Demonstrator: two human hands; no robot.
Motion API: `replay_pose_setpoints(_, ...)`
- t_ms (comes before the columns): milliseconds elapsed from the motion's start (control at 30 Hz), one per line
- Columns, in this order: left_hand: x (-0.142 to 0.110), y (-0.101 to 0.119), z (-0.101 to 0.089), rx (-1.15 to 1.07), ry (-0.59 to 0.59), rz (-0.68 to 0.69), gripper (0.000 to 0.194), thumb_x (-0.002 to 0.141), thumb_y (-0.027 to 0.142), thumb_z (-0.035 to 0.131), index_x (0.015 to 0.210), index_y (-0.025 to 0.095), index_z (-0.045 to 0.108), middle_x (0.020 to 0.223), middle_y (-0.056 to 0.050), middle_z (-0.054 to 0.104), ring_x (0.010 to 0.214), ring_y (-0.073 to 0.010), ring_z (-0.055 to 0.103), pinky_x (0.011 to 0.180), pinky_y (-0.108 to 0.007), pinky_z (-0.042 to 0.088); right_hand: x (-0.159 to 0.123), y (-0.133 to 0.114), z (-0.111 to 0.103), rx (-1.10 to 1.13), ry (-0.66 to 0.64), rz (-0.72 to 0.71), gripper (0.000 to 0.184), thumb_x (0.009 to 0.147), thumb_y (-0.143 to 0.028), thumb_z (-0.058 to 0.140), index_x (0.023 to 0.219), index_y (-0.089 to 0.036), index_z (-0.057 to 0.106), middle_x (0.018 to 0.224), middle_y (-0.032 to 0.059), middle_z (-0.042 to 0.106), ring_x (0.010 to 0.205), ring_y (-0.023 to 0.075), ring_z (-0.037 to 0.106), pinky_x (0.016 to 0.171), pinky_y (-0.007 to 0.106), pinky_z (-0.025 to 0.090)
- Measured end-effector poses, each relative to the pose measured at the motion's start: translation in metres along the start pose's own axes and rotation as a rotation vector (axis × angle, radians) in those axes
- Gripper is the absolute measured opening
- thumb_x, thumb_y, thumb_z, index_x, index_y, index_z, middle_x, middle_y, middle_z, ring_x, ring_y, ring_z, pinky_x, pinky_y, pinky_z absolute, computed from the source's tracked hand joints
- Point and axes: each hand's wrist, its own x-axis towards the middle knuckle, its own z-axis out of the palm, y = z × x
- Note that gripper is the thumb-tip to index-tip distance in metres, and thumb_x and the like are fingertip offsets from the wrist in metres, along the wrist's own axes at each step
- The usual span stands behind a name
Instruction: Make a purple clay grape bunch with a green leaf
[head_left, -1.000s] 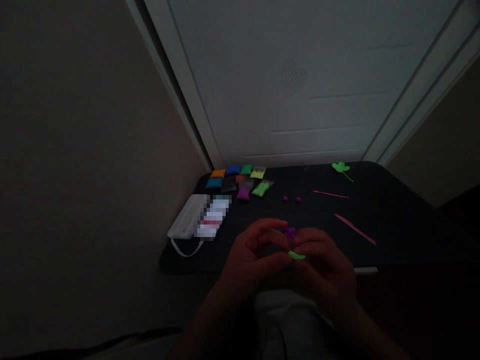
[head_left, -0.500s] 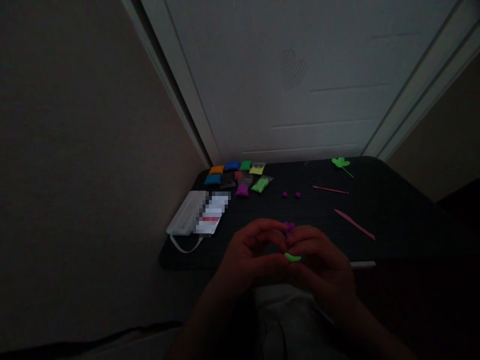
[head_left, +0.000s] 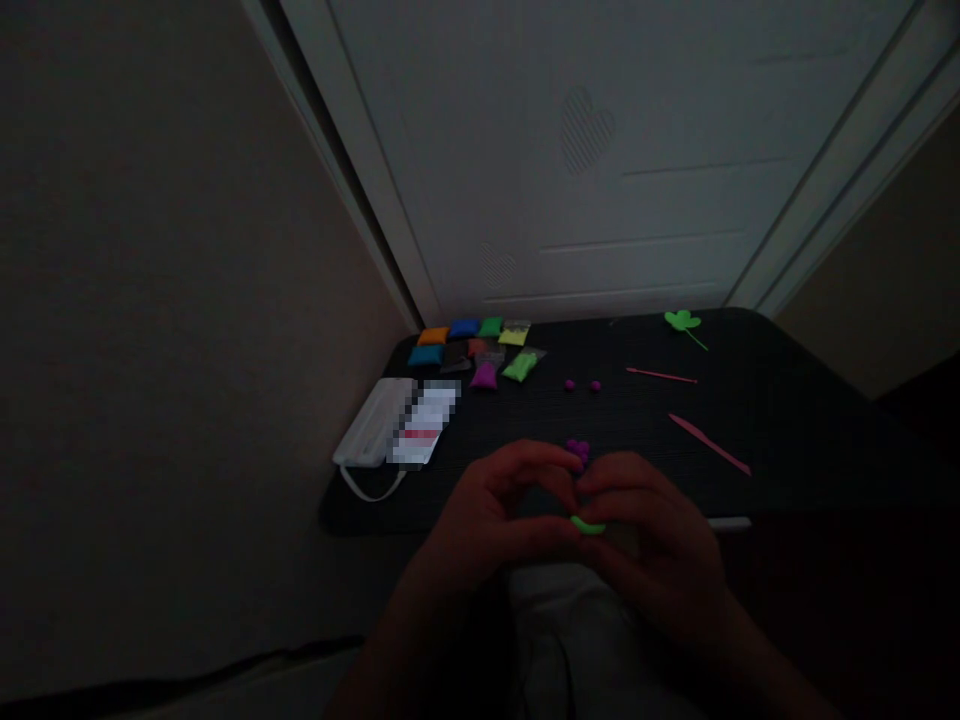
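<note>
A small curved piece of bright green modelling clay (head_left: 588, 526) is pinched between the fingertips of both hands, just above the table's near edge. My left hand (head_left: 504, 510) comes in from the left, with its thumb and fingers bent around the piece. From the right, my right hand (head_left: 651, 525) grips the same piece, its fingers curled over it. Just beyond the fingertips, a cluster of purple clay balls (head_left: 578, 452) lies on the table, partly covered by the left fingers. Two single purple balls (head_left: 582, 386) sit farther back.
Several coloured clay packets (head_left: 465, 328) lie at the back left. Nearer are a white case with a strap (head_left: 375, 425) and a blurred printed card (head_left: 425, 425). On the right are a pink knife-like tool (head_left: 709, 443), a thin pink stick (head_left: 661, 375) and a green clover shape (head_left: 682, 321).
Both hands remain around the green clay, which now shows as a slightly longer curved strip. The right hand has shifted slightly right and down, and more of the purple cluster is visible.
</note>
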Motion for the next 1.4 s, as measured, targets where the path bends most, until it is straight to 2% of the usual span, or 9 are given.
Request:
replay_pose_setpoints(267,0.0,0.001,-0.004,0.011,-0.004,-0.061,0.04,0.056,0.012,0.072,0.093,0.024,0.061,0.071,0.002,0.063,0.069,-0.0132,0.058,0.069,-0.027,0.044,0.0,0.001,0.0,0.03,-0.029,0.018,0.022,0.069,-0.012,0.064,0.086,-0.022,0.056,0.088,0.0017,0.059,0.083,0.0151,0.057,0.07,0.03,0.049)
replay_pose_setpoints(467,0.002,-0.004,-0.01,-0.041,-0.092,-0.084,0.042,0.053,0.015,0.074,0.093,0.022,0.062,0.069,0.001,0.064,0.066,-0.0129,0.058,0.063,-0.025,0.045,0.002,0.0,-0.005,0.066,-0.105,-0.001,0.017,0.071,-0.015,0.063,0.086,-0.022,0.059,0.092,0.0024,0.06,0.088,0.0151,0.057,0.074,0.031,0.048)
replay_pose_setpoints(700,0.001,-0.002,-0.01,-0.062,-0.085,-0.12,0.038,0.054,0.013,0.073,0.09,0.022,0.063,0.071,0.001,0.064,0.066,-0.0122,0.059,0.065,-0.025,0.045,0.002,0.003,-0.005,0.108,-0.151,0.0,0.014,0.073,-0.019,0.061,0.087,-0.023,0.06,0.09,0.0018,0.062,0.086,0.0151,0.058,0.074,0.033,0.049)
replay_pose_setpoints(1100,0.003,-0.004,-0.015,-0.095,-0.148,-0.153,0.039,0.055,0.009,0.071,0.09,0.024,0.063,0.072,0.003,0.065,0.068,-0.0096,0.058,0.063,-0.02,0.044,0.003,0.006,-0.009,0.108,-0.2,0.005,0.019,0.074,-0.016,0.061,0.091,-0.024,0.061,0.091,0.0018,0.063,0.09,0.0155,0.058,0.079,0.034,0.049)
replay_pose_setpoints(1400,0.006,-0.009,-0.018,-0.081,-0.12,-0.112,0.038,0.056,0.01,0.071,0.091,0.022,0.062,0.071,0.002,0.064,0.067,-0.0107,0.058,0.063,-0.021,0.043,0.001,0.01,-0.011,0.135,-0.241,0.038,0.025,0.075,-0.013,0.059,0.097,-0.025,0.061,0.096,0.0021,0.063,0.093,0.0152,0.057,0.08,0.033,0.048)
